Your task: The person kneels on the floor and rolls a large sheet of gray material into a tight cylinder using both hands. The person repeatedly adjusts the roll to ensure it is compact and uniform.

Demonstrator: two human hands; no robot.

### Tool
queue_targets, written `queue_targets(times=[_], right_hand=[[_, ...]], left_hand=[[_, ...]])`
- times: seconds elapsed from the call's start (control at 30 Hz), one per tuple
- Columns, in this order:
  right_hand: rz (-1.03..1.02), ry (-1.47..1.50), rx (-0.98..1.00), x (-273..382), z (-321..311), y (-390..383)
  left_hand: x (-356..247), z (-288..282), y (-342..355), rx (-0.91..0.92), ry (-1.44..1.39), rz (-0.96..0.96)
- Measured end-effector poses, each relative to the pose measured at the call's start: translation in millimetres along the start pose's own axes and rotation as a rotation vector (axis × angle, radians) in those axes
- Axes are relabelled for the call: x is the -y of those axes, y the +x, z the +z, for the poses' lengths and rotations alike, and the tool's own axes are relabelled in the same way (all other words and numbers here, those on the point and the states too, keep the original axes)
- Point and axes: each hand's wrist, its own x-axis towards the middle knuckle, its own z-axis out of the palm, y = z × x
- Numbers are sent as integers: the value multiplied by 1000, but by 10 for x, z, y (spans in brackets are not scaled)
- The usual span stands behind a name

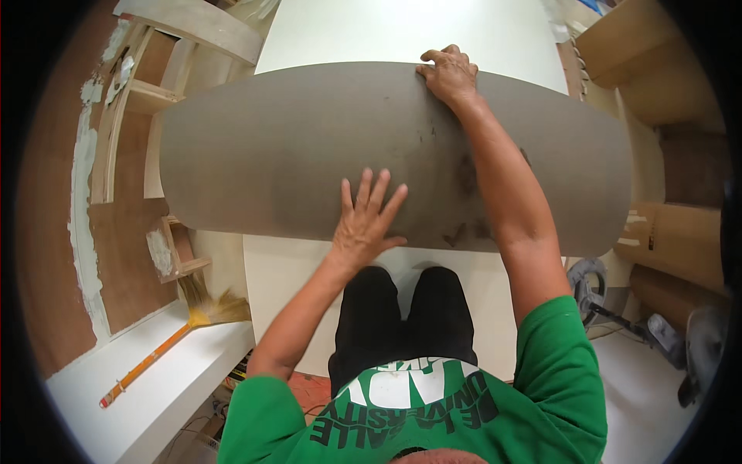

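A wide grey-brown sheet (pixel 294 147) lies crosswise in front of me, with dark smudges on its right half. Spread fingers of my left hand (pixel 363 220) rest flat on it, near its close edge. At the far edge, my right hand (pixel 452 77) has its fingers bent around the rim, holding the sheet there. My right forearm crosses above the sheet and covers part of it. Beneath the sheet, a large white board (pixel 410 27) shows on the far side and around my legs.
On the left, a broom (pixel 166 348) with an orange handle lies on a white panel (pixel 100 387). Wooden frames (pixel 147 97) stand beyond it. A grey power tool (pixel 665 336) sits at the right, near brown boards (pixel 684 240).
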Motion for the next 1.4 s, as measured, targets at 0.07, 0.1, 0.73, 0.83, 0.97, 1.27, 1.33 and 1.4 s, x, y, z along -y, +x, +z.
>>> queue_targets(times=[0.07,0.1,0.73,0.83,0.97,1.27,1.33,1.4], right_hand=[[49,-62,149,34,345,181],[71,-32,209,-46,539,260],[50,158,1256,-573,1664,-184],[36,159,1301,-553,1728,-288],[109,183,1443,-490,1719,-290],[155,251,1591,-426,1698,-502],[133,316,1632,-441,1730,-548],[165,267,1645,-393,1772,-589]], left_hand=[[56,291,-195,-12,40,12],[66,459,-286,-46,85,26],[-142,1389,-652,-24,301,10],[-126,1395,-712,-25,324,10],[-142,1401,-699,-64,388,-12],[-231,1405,-783,-117,426,-61],[-224,1380,-823,-124,416,-65],[-211,1428,-881,-138,397,-72]])
